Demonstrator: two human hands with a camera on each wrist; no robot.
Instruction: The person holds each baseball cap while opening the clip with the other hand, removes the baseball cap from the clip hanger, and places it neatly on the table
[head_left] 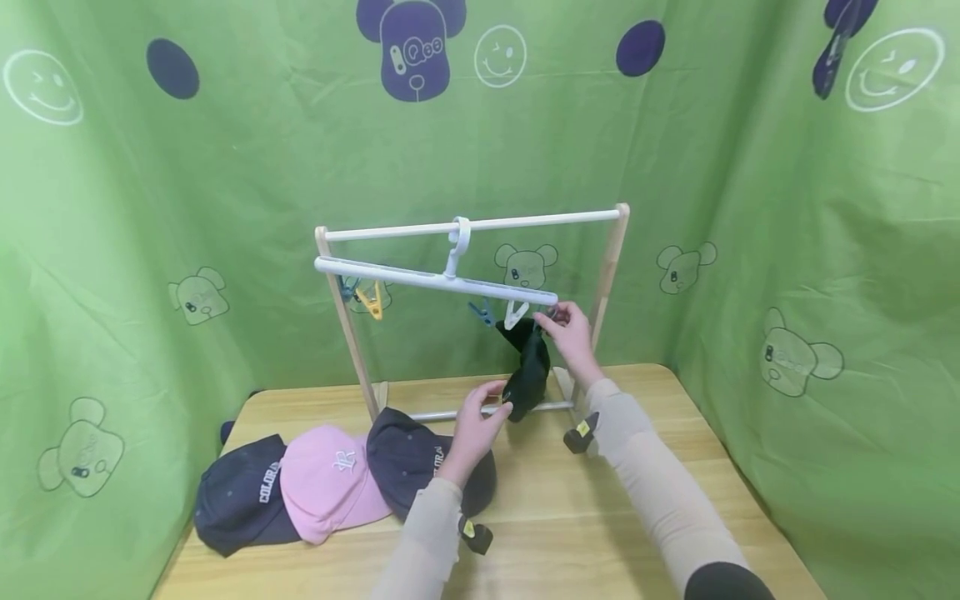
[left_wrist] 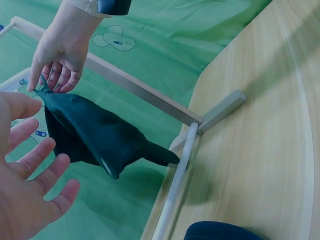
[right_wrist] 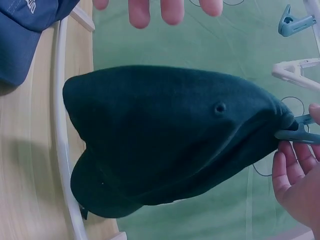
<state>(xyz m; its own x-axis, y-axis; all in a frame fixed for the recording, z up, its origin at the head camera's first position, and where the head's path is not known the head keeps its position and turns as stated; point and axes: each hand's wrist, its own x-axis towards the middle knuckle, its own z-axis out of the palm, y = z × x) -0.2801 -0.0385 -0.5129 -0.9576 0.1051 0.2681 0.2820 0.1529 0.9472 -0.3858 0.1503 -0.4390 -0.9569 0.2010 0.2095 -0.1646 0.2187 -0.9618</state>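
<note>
A dark green cap hangs from the right end of the white hanger, its cloth caught in a blue-green clip. My right hand pinches that clip between thumb and fingers, right at the hanger's end. Lower down, my left hand is beside the cap with its fingers spread and relaxed; in the left wrist view a gap shows between those fingers and the cloth. A white clip and a blue clip hang beside the cap. The hanger tilts down toward the right.
The hanger hooks over the top bar of a wooden rack. A yellow clip and another blue clip hang at its left. Two navy caps and a pink cap lie on the table. Green curtain surrounds it.
</note>
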